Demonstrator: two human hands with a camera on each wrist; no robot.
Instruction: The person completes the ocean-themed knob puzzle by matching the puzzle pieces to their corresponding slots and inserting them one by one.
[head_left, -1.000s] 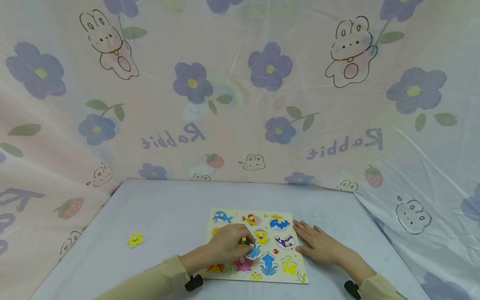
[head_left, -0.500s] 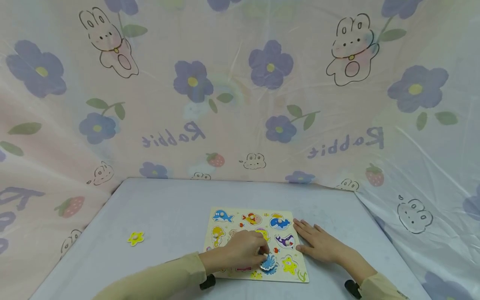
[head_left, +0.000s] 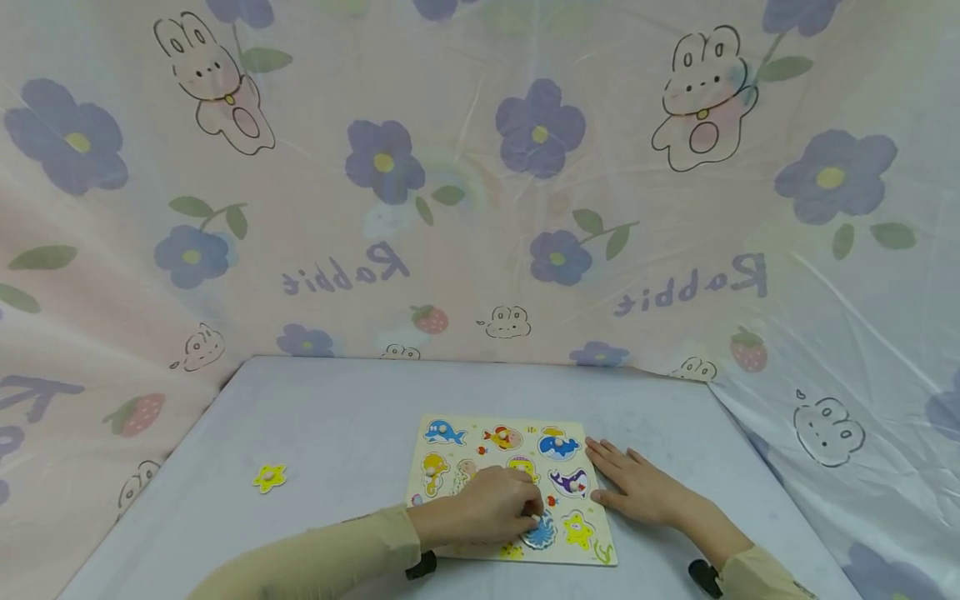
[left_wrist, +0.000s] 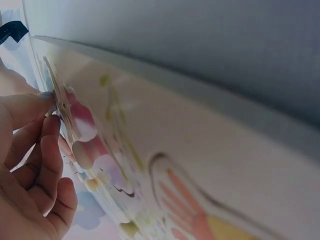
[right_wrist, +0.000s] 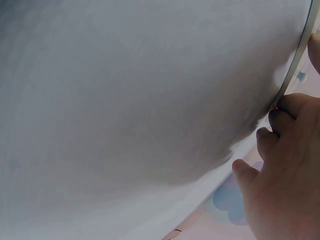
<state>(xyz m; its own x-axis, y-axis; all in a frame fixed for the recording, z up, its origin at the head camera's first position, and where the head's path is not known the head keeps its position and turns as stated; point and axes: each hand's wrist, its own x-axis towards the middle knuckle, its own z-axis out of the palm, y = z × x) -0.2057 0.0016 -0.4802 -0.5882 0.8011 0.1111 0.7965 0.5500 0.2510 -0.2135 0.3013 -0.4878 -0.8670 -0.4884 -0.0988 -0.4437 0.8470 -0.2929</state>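
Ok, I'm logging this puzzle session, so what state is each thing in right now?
Left hand: grip pinching the blue octopus piece.
Blue octopus piece: at its front-row slot; seating unclear.
Right hand: flat, fingers straight, against the puzzle board's right edge.
Puzzle board: flat on the table, most pieces in.
Yellow star piece: loose on the table, left of the board.

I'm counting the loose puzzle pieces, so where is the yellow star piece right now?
In the head view, the yellow star piece lies alone on the table, on the left, well apart from the puzzle board and the left hand.
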